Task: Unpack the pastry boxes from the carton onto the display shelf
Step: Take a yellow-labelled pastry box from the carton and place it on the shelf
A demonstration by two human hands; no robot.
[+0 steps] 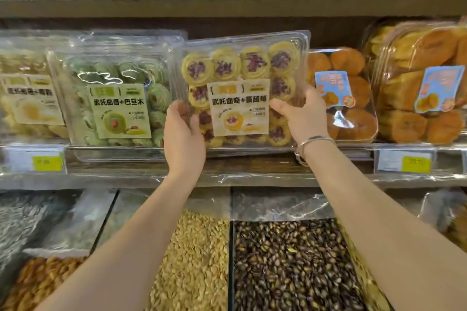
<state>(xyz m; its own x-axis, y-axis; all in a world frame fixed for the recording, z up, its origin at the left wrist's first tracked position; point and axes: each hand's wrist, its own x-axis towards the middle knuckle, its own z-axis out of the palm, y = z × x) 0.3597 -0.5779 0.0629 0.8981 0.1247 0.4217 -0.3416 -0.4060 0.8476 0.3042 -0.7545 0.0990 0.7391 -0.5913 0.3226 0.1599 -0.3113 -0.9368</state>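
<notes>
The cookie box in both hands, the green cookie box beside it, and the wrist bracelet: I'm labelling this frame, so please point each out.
cookie box [237, 63]: head view, clear lid over the top row.
green cookie box [118, 111]: head view, front label.
bracelet [313, 140]: head view, band on the right wrist.

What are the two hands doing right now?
Left hand: closed on the cookie box, gripping its left edge.
Right hand: closed on the same cookie box, gripping its right edge.

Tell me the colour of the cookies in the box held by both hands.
Yellow with dark red centres, in the held box; head view.
</notes>
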